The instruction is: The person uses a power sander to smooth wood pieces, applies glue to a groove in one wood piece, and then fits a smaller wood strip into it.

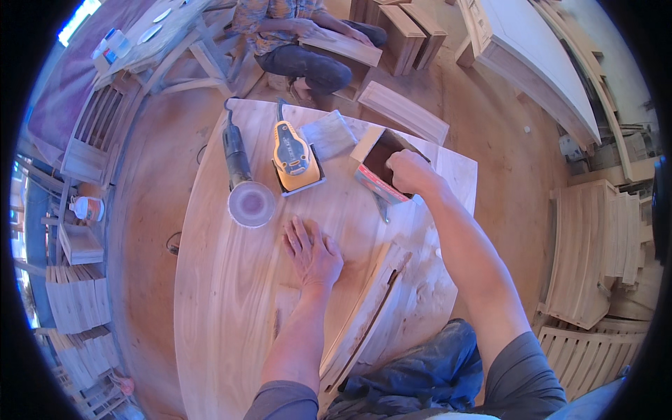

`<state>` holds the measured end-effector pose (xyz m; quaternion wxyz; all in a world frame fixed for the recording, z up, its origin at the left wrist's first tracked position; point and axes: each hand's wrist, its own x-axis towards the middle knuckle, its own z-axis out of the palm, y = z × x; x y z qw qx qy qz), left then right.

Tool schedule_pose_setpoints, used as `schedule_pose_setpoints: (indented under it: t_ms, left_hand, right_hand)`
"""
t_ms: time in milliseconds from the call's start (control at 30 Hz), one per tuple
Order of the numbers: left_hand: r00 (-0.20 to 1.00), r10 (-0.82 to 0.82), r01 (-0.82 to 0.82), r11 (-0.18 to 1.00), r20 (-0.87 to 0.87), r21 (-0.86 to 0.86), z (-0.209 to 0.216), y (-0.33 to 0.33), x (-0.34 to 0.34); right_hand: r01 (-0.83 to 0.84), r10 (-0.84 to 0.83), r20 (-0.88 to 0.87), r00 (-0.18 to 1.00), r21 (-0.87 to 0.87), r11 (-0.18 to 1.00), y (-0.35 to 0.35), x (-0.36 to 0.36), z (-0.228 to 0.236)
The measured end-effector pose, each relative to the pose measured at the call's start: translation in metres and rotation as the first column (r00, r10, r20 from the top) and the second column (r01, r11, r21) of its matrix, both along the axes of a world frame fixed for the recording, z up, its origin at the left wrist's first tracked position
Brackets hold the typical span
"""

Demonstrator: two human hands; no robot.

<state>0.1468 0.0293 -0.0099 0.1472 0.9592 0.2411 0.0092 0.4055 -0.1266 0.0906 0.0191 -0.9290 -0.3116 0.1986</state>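
My left hand (313,255) lies flat on a pale wooden panel (224,308), fingers stretched out and holding nothing. At the far right of the panel stands an open cardboard box (371,148) with a dark inside. My right hand (411,172) is at its opening, fingers curled down and closed. The box's wall and the hand itself hide the fingertips, so whatever they grip does not show. Ahead of my left hand lie an angle grinder (239,157) with a round pale disc (251,204) and a yellow-and-black sheet sander (292,155).
A folded pale sheet (329,135) lies between sander and box. A slotted wooden piece (364,311) rests near my lap. Beyond the panel, another person (294,42) sits holding a wooden drawer-like piece (343,46). Wooden parts (77,297) are stacked along the left, and a cabinet (581,252) stands right.
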Motion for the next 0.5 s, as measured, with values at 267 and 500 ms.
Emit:
schedule_pose_setpoints:
  t_ms: [267,500]
  left_hand:
    - [0.996,-0.005,-0.001,0.998,0.094,0.064,-0.002,0.0,-0.001]
    - [0.983,-0.041,0.018,0.991,0.177,0.13,-0.002,-0.001,-0.003]
  right_hand:
    - [0.185,-0.269,0.041,0.962,0.628,0.756,-0.015,-0.06,0.043]
    - [0.553,-0.547,-0.243,0.802,0.649,0.523,-0.057,-0.196,0.035]
